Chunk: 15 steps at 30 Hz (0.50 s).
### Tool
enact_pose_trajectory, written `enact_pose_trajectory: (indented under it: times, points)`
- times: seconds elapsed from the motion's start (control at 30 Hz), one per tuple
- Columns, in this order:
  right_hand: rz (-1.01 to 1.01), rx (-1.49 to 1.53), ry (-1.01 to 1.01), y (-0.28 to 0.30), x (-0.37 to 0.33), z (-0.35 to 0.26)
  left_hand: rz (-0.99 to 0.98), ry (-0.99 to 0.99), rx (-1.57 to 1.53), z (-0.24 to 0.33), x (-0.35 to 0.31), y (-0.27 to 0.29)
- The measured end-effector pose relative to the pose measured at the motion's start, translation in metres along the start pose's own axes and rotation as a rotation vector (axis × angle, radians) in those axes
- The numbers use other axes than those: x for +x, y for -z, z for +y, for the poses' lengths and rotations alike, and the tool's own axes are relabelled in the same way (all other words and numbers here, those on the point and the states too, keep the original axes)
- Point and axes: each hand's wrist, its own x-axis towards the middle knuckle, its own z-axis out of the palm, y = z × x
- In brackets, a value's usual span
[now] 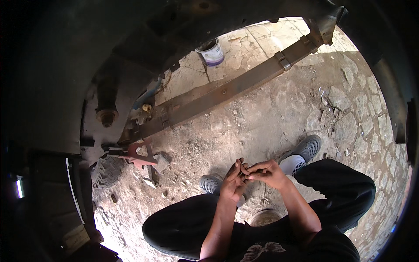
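In front of my body, above the dirt floor, my two hands meet. My left hand (234, 182) has its fingers bent upward, with the thumb and fingertips close to those of the other hand. The fingers of my right hand (266, 173) are pinched together at the left hand's fingertips. A small dark piece may be between them, but I cannot make out what it is. Beyond the hands, a long rusty leaf spring (224, 92) crosses diagonally, with a metal clamp (283, 61) round its upper right part. Neither hand touches it.
A dark vehicle body (144, 56) arches overhead and round both sides. A white and purple can (212, 54) stands on tiles behind the spring. At left are a red metal stand (140, 156) and a treaded tyre (106, 172). Stones (340, 98) lie at right.
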Motion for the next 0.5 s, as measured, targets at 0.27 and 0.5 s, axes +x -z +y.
enact_pose_trajectory:
  times: [0.27,0.5]
  points:
    - [0.134,-0.340,0.000,-0.006,0.003,-0.011,0.179,-0.211,0.223,-0.017,0.017,0.022]
    - [0.122,-0.422,0.170,-0.001,0.003,-0.006,0.145,0.049,0.224,0.004,0.005,0.009]
